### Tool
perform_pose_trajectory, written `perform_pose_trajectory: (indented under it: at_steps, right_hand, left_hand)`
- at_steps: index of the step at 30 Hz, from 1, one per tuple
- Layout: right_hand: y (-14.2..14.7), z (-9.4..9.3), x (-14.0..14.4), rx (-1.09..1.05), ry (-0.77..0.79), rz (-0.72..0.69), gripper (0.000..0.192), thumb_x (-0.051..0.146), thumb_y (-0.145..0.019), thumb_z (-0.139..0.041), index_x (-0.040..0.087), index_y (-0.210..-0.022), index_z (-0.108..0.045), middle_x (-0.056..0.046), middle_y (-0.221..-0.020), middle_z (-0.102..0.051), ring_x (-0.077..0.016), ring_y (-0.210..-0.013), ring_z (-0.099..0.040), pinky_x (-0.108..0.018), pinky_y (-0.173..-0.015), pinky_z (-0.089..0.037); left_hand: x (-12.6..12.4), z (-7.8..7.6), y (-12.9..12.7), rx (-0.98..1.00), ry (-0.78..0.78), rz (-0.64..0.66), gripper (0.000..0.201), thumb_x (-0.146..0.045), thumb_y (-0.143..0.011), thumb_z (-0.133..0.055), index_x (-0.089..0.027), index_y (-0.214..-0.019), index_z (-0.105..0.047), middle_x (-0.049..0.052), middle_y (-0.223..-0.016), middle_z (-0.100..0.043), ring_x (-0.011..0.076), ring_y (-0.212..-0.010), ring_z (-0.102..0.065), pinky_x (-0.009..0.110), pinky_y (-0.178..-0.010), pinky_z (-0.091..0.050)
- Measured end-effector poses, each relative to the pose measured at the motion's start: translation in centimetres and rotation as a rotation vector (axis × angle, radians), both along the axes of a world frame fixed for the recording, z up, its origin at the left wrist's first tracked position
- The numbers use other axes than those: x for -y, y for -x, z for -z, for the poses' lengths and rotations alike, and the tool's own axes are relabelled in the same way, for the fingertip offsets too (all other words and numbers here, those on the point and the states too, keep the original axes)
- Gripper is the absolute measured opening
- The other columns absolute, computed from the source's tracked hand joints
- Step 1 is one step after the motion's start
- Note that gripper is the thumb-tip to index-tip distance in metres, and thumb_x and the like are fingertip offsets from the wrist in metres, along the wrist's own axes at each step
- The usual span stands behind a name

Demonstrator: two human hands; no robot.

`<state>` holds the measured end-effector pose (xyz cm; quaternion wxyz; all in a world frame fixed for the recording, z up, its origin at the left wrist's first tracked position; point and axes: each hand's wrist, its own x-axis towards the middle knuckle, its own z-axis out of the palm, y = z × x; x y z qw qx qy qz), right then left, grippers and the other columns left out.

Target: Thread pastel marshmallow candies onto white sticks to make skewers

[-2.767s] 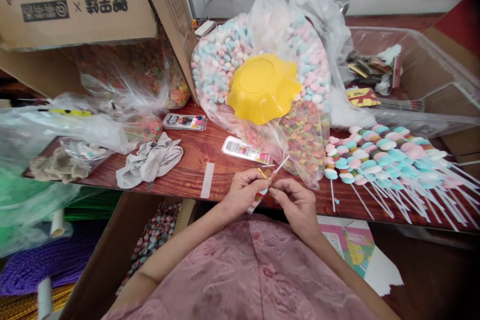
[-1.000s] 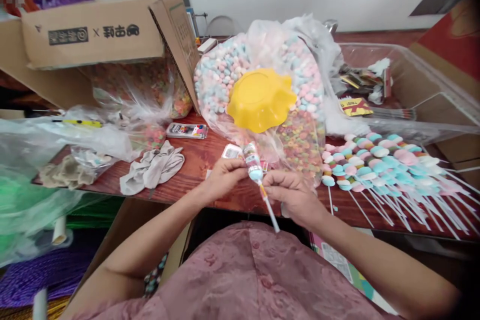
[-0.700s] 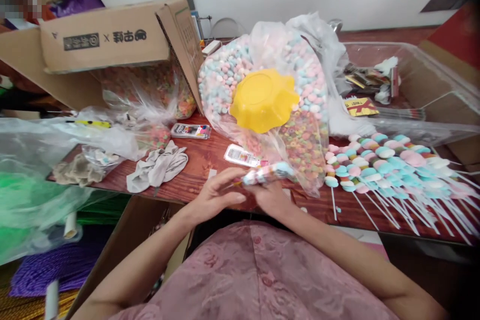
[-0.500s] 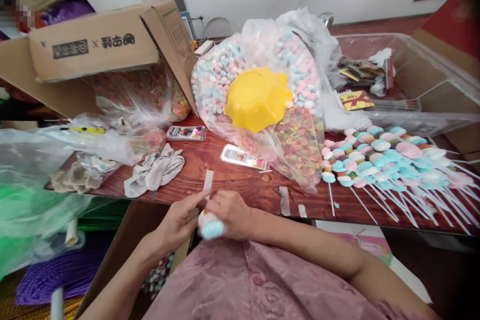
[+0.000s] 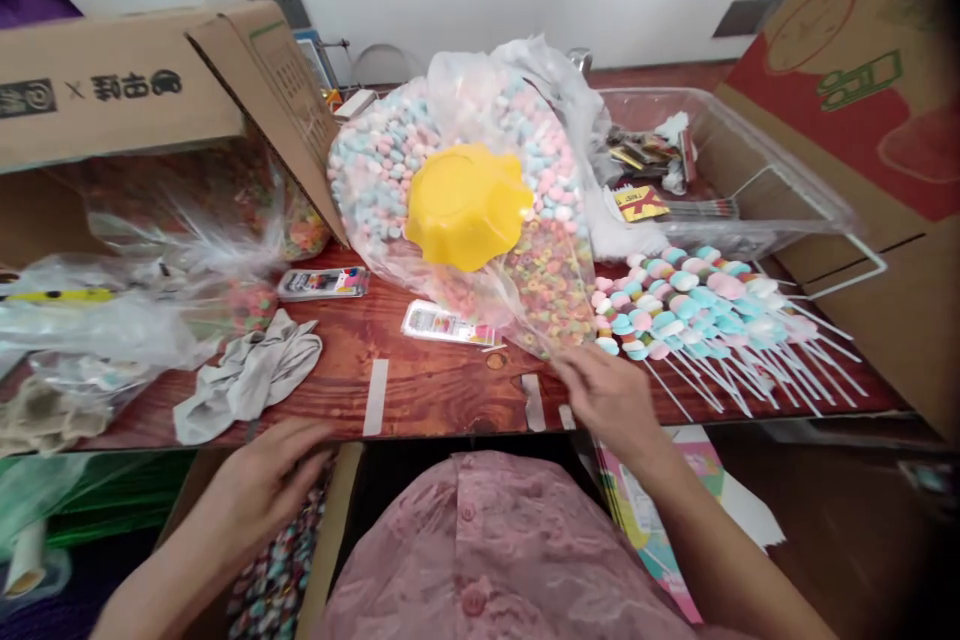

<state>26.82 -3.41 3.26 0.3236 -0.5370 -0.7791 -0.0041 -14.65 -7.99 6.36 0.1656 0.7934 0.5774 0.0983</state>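
Observation:
My left hand point(image 5: 281, 475) hovers at the table's front edge, below a crumpled grey cloth glove point(image 5: 251, 375). Its fingers are stretched out and hold nothing. At the lower corner of a clear bag of gummy rings point(image 5: 551, 290), my right hand point(image 5: 611, 400) has its fingers reaching left, with nothing visible in them. Whether its fingertips touch the bag is unclear. Just right of that hand lies a pile of marshmallow skewers point(image 5: 705, 305) on white sticks. A yellow wavy-edged bowl point(image 5: 469, 205) rests upside down on the bags, with a bag of pastel marshmallows point(image 5: 375, 170) behind it.
A cardboard box point(image 5: 285, 110) with bagged candy stands at left. Two flat packs, one at left point(image 5: 322, 282) and one at centre point(image 5: 446, 323), lie near the bags. Tape strips point(image 5: 376, 398) mark the front edge. A clear plastic bin point(image 5: 787, 190) and another carton point(image 5: 847, 110) stand at right.
My hands have parted, the left moving left and the right moving right to the bag's corner. The candy skewer previously in my right hand is no longer there. The view has shifted right.

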Motion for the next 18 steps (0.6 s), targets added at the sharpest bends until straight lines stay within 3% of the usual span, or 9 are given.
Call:
perform_pose_trajectory:
  at_steps: [3, 5, 8, 10, 13, 18]
  right_hand:
    - [-4.7, 0.7, 1.1, 0.096, -0.063, 0.311, 0.016, 0.023, -0.091, -0.057, 0.019, -0.082, -0.069, -0.004, -0.078, -0.071, -0.0157, -0.071, -0.064, -0.027, -0.064, -0.043]
    - [-6.4, 0.7, 1.8, 0.102, -0.107, 0.368, 0.016, 0.023, -0.091, -0.057, 0.018, -0.082, -0.07, -0.004, -0.078, -0.071, -0.0149, -0.069, -0.064, -0.027, -0.064, -0.043]
    - [-7.4, -0.1, 2.3, 0.141, -0.199, 0.383, 0.014, 0.021, -0.09, -0.058, 0.018, -0.085, -0.07, -0.003, -0.079, -0.071, -0.0145, -0.071, -0.064, -0.026, -0.067, -0.044]
    - [-8.0, -0.7, 2.1, 0.217, -0.236, 0.392, 0.012, 0.019, -0.089, -0.059, 0.018, -0.084, -0.07, -0.003, -0.079, -0.071, -0.0155, -0.074, -0.064, -0.027, -0.069, -0.044]
    - [-9.0, -1.1, 1.4, 0.298, -0.293, 0.436, 0.008, 0.02, -0.086, -0.062, 0.019, -0.082, -0.069, -0.004, -0.078, -0.071, -0.0178, -0.075, -0.062, -0.029, -0.07, -0.044]
    - [-10.7, -2.1, 0.6, 0.224, -0.488, 0.552, 0.006, 0.018, -0.083, -0.065, 0.018, -0.087, -0.069, -0.007, -0.082, -0.072, -0.0205, -0.077, -0.064, -0.032, -0.073, -0.047]
  left_hand:
    - [-6.2, -0.6, -8.9, -0.115, -0.159, 0.292, 0.029, -0.018, -0.089, -0.041, -0.018, -0.1, -0.068, 0.011, -0.108, -0.068, 0.0218, -0.1, -0.063, 0.035, -0.091, -0.051]
    - [-9.7, -0.5, -13.9, -0.359, -0.158, 0.373, 0.027, -0.01, -0.086, -0.042, -0.012, -0.097, -0.067, 0.015, -0.107, -0.065, 0.026, -0.1, -0.059, 0.04, -0.088, -0.051]
    - [-12.6, 0.7, -17.9, -0.413, -0.159, 0.405, 0.033, -0.004, -0.083, -0.041, -0.008, -0.107, -0.064, 0.019, -0.112, -0.063, 0.0281, -0.101, -0.057, 0.04, -0.082, -0.05]
    - [-13.1, 1.7, -18.3, -0.448, -0.159, 0.41, 0.035, -0.002, -0.084, -0.039, -0.008, -0.107, -0.064, 0.019, -0.11, -0.063, 0.0274, -0.098, -0.058, 0.038, -0.079, -0.049]
    - [-13.1, 3.0, -17.0, -0.472, -0.204, 0.41, 0.031, -0.002, -0.084, -0.041, -0.01, -0.099, -0.067, 0.016, -0.098, -0.065, 0.0269, -0.093, -0.058, 0.038, -0.076, -0.048]
    - [-13.3, 4.8, -14.8, -0.299, -0.437, 0.39, 0.022, -0.007, -0.088, -0.047, -0.015, -0.081, -0.066, 0.009, -0.083, -0.065, 0.0221, -0.081, -0.057, 0.033, -0.07, -0.044]
